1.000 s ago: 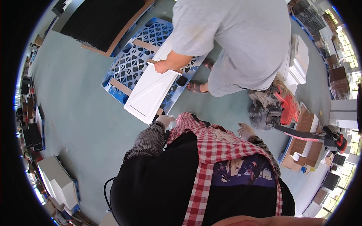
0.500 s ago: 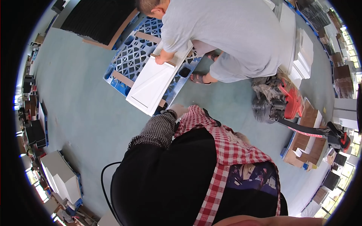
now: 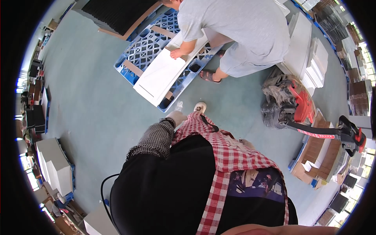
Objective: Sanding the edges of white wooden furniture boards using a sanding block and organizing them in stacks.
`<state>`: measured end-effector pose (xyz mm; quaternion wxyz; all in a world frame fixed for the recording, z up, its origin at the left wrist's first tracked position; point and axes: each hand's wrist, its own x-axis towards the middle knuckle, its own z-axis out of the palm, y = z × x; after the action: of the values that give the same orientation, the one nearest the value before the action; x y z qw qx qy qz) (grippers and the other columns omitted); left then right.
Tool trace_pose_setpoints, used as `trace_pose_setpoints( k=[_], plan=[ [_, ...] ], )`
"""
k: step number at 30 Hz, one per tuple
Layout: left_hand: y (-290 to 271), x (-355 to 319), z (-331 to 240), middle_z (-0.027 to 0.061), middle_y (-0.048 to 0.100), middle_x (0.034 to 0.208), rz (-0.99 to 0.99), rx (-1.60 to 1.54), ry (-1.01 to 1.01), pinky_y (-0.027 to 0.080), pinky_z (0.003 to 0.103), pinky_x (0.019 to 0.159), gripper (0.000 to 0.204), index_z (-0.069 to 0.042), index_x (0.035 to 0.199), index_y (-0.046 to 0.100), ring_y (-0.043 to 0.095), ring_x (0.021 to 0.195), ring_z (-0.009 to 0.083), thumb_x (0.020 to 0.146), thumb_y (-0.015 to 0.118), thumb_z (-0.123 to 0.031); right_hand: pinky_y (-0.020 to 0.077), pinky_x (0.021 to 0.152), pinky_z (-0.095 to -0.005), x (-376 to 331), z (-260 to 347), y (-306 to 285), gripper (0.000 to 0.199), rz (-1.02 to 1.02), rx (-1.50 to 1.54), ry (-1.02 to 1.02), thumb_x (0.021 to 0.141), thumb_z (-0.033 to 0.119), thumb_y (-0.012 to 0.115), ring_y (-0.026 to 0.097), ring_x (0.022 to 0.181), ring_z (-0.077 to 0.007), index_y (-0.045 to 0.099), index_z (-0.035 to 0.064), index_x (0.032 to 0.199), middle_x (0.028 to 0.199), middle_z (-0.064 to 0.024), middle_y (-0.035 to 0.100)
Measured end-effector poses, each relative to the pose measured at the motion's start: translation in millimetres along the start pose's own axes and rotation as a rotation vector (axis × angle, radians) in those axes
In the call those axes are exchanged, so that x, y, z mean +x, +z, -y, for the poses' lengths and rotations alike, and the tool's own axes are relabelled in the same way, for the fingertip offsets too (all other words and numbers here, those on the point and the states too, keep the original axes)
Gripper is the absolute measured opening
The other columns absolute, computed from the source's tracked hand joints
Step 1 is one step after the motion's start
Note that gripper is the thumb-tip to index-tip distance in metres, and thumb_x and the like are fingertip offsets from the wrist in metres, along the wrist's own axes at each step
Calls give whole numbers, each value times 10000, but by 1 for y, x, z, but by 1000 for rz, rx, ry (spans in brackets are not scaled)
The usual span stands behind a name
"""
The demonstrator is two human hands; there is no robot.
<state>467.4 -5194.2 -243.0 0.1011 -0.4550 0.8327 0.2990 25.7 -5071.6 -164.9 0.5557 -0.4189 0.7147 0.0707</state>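
My left hand (image 3: 177, 116), in a pale glove below a small-checked sleeve, hangs by my hip with nothing visible in it; its fingers are too small to read. It is nearest the near corner of a blue plastic pallet (image 3: 135, 53). A long white panel (image 3: 160, 74) lies on the pallet. A co-worker in a grey shirt (image 3: 239, 27) bends over the panel with one hand (image 3: 175, 53) on it. Only a pale bit of my right hand (image 3: 246, 143) shows beside my red checked shirt. My light shoe (image 3: 199, 106) stands on the green floor.
A red and black pallet jack (image 3: 297, 113) stands at the right with its handle (image 3: 352, 135) toward stacked cardboard (image 3: 317, 152). White boards are stacked at the upper right (image 3: 303, 47). A black-topped stack (image 3: 117, 13) sits at the top. White boxes (image 3: 55, 164) stand at the left.
The pallet, panel and co-worker have shifted up and right in the view. My left hand, close to the panel's near end before, is now farther from it.
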Motion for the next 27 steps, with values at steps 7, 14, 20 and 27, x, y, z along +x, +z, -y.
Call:
trace_pose_setpoints(
  k=[7,14,20,27],
  plan=[
    [35,-70,5,161,640,1161,112,-182,-283,468,411,947,331,-209,1177,659,596,1109,338,925,496,-348,390,1070,-350,12,-23,9,494,26,-252,-69,827,274,599,511,1252,-307,593,59,1272,1365,-193,525],
    [38,-110,-5,119,654,1026,18,-278,-355,504,357,822,265,-175,1127,657,638,974,260,894,536,-203,362,1089,-314,-11,4,6,335,133,-587,-293,856,290,521,436,1316,-277,718,124,1070,1409,-158,485],
    [21,-123,10,133,636,1153,30,-248,-304,468,385,945,346,-191,1139,666,588,1109,305,890,519,-382,388,1063,-319,-3,29,21,379,101,-557,-204,832,264,565,481,1281,-284,677,101,1156,1378,-168,517],
    [-8,-146,62,192,662,1048,11,-713,-639,473,405,889,445,-56,1039,658,612,1023,341,786,588,-416,462,971,-330,40,64,57,570,37,-364,-99,777,167,622,608,1126,-294,528,16,1319,1237,-186,622]
  ],
)
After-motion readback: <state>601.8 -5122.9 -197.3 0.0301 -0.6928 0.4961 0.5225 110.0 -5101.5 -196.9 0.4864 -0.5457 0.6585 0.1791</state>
